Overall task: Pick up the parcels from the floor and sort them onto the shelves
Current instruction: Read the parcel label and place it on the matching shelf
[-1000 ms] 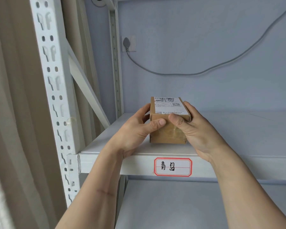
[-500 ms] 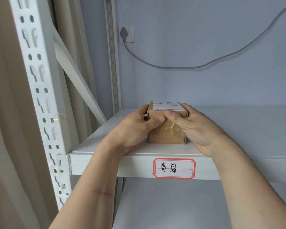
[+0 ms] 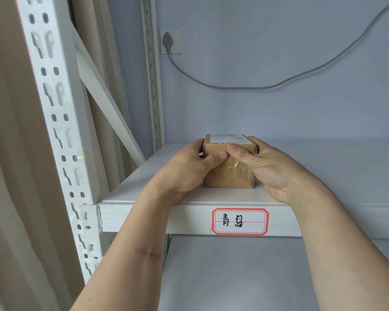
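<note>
A small brown cardboard parcel with a white shipping label on top rests on the white shelf, near its front edge. My left hand grips its left side with the thumb across the front face. My right hand grips its right side, and its thumb meets the other thumb on the front. Clear tape covers the parcel's front. Both hands hide the parcel's sides.
A red-bordered handwritten label is stuck on the shelf's front edge. A white perforated upright and diagonal brace stand at left, by beige curtains. A grey cable hangs from a wall socket. A lower shelf lies below.
The parcel has come down and sits flat on the shelf, a little farther in. Both hands stay on it. My view has dropped lower, so less of the parcel's top shows.
</note>
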